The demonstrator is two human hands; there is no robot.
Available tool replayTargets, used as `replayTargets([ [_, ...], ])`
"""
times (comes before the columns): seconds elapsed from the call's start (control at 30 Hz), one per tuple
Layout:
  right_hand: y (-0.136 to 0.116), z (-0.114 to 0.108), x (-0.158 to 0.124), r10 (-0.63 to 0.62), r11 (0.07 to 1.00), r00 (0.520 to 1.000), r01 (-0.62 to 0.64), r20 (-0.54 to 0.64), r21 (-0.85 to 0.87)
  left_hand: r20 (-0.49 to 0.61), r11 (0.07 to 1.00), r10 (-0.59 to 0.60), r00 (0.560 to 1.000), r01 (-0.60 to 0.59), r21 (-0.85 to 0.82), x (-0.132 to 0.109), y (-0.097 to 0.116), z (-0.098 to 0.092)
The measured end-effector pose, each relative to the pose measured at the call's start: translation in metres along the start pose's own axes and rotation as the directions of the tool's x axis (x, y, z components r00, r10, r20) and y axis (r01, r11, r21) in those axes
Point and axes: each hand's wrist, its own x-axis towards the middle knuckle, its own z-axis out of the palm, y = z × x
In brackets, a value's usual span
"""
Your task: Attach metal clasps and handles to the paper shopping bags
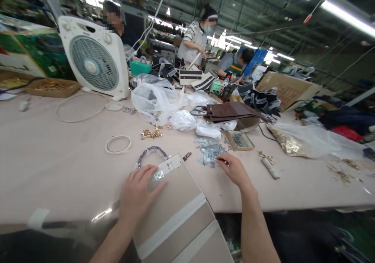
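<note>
– While the left hand (137,194) lies on that beige handbag (172,226), is it gripping anything?

– No, it's pressing flat, fingers spread and unclenched, on the bag's far end beside a small metal plate (159,175).

– How does the bag lie?

– Flat across the near edge of the cream table (58,169), its long axis running from the bottom of the frame up and slightly left, with white bands crossing it. At its far end are a dark braided handle (152,153) and a metal clip (186,156).

– And the right hand (233,170)?

– Just off the bag's upper right corner, so farther from the bag than the left hand. Its thumb and forefinger are pinched together at the edge of a heap of small grey metal pieces (209,150). I can't tell whether they hold one.

– Any containers?

– Just past the heap, a small shallow box (238,141) holds similar grey pieces. To the right, a clear plastic bag (288,146) holds gold fittings, and at the upper left a shallow cardboard tray (52,88) holds more gold-coloured parts.

– Further off?

– A brown leather bag (231,111) lies mid-table, a white box fan (93,56) stands at the upper left, and a co-worker (196,40) stands at the back.
</note>
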Motion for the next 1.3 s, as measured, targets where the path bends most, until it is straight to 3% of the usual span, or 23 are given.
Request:
replayTargets([
  [0.13, 0.006, 0.01, -0.006, 0.02, 0.999, 0.984, -0.026, 0.177, 0.029, 0.028, 1.0, -0.027, 0.999, 0.028, -0.007, 0.002, 0.002, -0.003],
  [0.27, 0.009, 0.025, -0.003, 0.052, 0.998, 0.982, -0.057, 0.183, 0.023, 0.05, 0.998, -0.058, 0.997, 0.059, -0.023, 0.006, 0.01, -0.008],
  [0.4, 0.016, 0.031, -0.002, 0.036, 0.999, 0.976, -0.031, 0.216, -0.026, 0.12, 0.995, -0.014, 0.993, 0.026, -0.1, 0.017, 0.032, -0.011],
  [0.57, 0.018, 0.036, -0.003, 0.04, 0.995, 0.972, -0.017, 0.23, -0.099, 0.281, 0.996, -0.046, 0.959, 0.067, -0.064, 0.038, 0.061, 0.004],
  [0.77, 0.007, 0.041, -0.014, 0.109, 0.989, 0.979, -0.09, 0.171, -0.114, 0.3, 0.985, -0.172, 0.938, 0.163, 0.055, 0.049, 0.065, 0.024],
  [0.97, -0.019, 0.044, -0.013, 0.149, 0.974, 0.988, -0.152, 0.03, 0.171, 0.286, 0.974, -0.227, 0.931, 0.216, 0.069, 0.049, 0.066, 0.029],
  [1.03, -0.036, 0.049, -0.005, 0.195, 0.914, 0.979, -0.202, 0.056, 0.352, 0.272, 0.976, -0.216, 0.938, 0.206, 0.065, 0.048, 0.067, 0.029],
  [1.13, -0.063, 0.062, 0.012, 0.165, 0.77, 0.975, -0.22, 0.146, 0.599, 0.256, 0.982, -0.19, 0.948, 0.182, 0.054, 0.046, 0.069, 0.028],
  [1.2, -0.078, 0.073, 0.024, 0.127, 0.692, 0.974, -0.221, 0.186, 0.687, 0.241, 0.984, -0.176, 0.954, 0.168, 0.053, 0.044, 0.069, 0.027],
  [1.3, -0.093, 0.091, 0.036, 0.099, 0.657, 0.968, -0.239, 0.233, 0.715, 0.227, 0.985, -0.171, 0.959, 0.162, 0.056, 0.043, 0.069, 0.027],
])
